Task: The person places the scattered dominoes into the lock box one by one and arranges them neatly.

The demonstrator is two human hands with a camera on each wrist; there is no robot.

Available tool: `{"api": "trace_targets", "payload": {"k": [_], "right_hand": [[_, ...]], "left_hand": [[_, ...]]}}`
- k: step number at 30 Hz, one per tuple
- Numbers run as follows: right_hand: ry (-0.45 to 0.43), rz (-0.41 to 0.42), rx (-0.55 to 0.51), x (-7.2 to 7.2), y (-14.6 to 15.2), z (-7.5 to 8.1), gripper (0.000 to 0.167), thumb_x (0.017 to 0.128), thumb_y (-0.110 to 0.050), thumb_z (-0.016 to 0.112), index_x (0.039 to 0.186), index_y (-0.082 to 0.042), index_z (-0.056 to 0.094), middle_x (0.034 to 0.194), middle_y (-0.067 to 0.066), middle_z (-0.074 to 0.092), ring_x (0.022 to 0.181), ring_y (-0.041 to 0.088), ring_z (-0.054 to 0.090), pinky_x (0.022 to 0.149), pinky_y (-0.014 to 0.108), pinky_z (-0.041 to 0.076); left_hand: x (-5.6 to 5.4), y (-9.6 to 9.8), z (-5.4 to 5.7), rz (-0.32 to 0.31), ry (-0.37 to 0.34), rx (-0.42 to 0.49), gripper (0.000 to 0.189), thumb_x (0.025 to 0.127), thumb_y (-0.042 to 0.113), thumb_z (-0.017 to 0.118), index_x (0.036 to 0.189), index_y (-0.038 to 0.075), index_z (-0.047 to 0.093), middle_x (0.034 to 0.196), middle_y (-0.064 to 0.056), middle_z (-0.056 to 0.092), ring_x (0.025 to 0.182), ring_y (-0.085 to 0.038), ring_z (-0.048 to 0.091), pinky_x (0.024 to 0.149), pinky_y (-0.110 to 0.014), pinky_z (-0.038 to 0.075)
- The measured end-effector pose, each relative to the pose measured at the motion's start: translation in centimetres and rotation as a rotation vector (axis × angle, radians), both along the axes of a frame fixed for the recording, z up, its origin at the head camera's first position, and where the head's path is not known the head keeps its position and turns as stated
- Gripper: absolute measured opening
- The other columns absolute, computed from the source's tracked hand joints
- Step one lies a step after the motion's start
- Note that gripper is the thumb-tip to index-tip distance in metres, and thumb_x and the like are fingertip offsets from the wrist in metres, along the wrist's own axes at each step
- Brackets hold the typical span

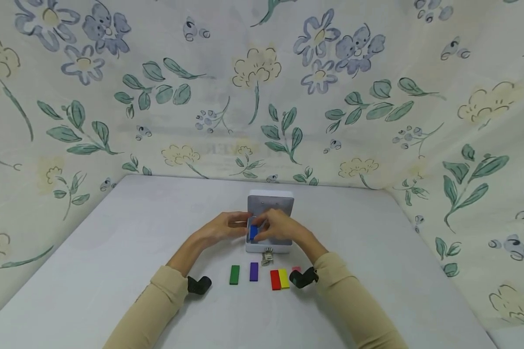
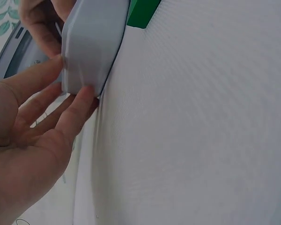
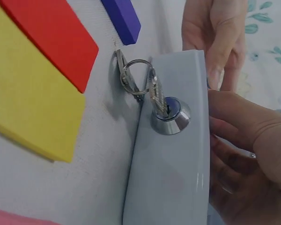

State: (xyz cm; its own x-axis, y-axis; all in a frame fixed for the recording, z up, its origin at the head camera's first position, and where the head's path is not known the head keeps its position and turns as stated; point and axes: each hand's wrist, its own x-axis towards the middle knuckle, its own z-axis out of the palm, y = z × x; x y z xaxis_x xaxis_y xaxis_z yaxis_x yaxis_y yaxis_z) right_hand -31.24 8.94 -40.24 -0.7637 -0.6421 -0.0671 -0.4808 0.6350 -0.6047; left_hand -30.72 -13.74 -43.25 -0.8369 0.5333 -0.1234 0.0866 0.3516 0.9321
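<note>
A small grey metal cash box stands on the table with its lid raised. My right hand reaches inside, thumb and fingers at either end of a blue block, which it appears to pinch near the box's left side. The box wall hides those fingertips in the right wrist view. My left hand touches the box's left side with fairly straight fingers. At the front, a key sits in the lock, and a second key hangs from its ring.
In front of the box lie a green block, a purple block, a red block and a yellow block side by side, and a pink block partly behind the right wrist camera. Floral cloth hangs behind the white table.
</note>
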Motion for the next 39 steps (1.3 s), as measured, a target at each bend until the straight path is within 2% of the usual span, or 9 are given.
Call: {"api": "trace_targets", "payload": {"k": [9, 19, 39], "right_hand": [[-0.004, -0.042, 0.022, 0.0, -0.5, -0.6, 0.045, 0.082, -0.018, 0.08, 0.124, -0.006, 0.067, 0.114, 0.006, 0.072, 0.092, 0.015, 0.064, 0.082, 0.026, 0.057], [0.021, -0.043, 0.026, -0.4, -0.8, -1.2, 0.042, 0.082, -0.02, 0.08, 0.12, -0.007, 0.069, 0.11, 0.004, 0.073, 0.087, 0.011, 0.064, 0.079, 0.023, 0.056], [0.057, -0.084, 0.062, 0.2, -1.1, -1.3, 0.045, 0.08, -0.019, 0.081, 0.122, -0.009, 0.069, 0.115, 0.004, 0.072, 0.089, 0.01, 0.065, 0.082, 0.022, 0.056]], "left_hand": [[0.2, -0.2, -0.1, -0.009, -0.037, 0.028, 0.065, 0.092, 0.021, 0.068, 0.15, 0.011, 0.04, 0.158, -0.014, 0.035, 0.143, -0.037, 0.038, 0.115, -0.05, 0.038], [-0.1, -0.3, -0.2, -0.012, -0.017, 0.028, 0.064, 0.092, 0.02, 0.067, 0.15, 0.011, 0.04, 0.158, -0.013, 0.035, 0.143, -0.038, 0.037, 0.114, -0.051, 0.037], [-0.3, -0.3, -0.5, -0.025, -0.025, 0.03, 0.066, 0.092, 0.022, 0.069, 0.15, 0.012, 0.039, 0.158, -0.012, 0.036, 0.144, -0.037, 0.036, 0.115, -0.051, 0.037]]}}
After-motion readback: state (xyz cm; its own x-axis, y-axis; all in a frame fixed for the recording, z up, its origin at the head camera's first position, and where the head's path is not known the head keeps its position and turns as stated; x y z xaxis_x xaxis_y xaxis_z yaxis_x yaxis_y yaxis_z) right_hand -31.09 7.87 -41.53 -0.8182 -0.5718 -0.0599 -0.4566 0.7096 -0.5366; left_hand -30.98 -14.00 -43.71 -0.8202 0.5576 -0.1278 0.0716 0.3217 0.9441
